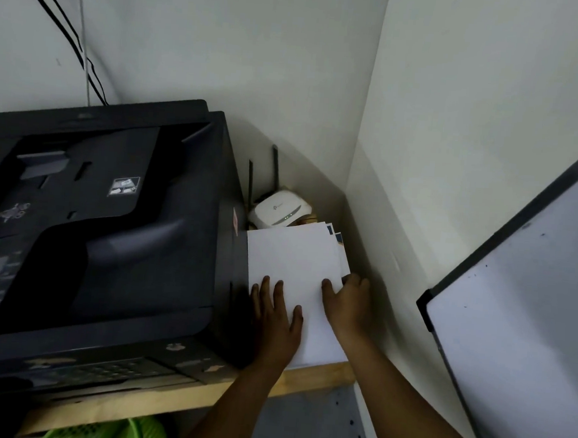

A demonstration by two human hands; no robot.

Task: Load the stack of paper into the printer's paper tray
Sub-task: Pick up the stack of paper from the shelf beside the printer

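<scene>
Head view: left hand flat on paper stack; right hand grips its edge; labels unreadable.

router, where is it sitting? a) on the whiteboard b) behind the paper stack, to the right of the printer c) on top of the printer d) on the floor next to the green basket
b: the white router sits in the corner just beyond the far edge of the paper stack, beside the right side of the black printer.
</scene>
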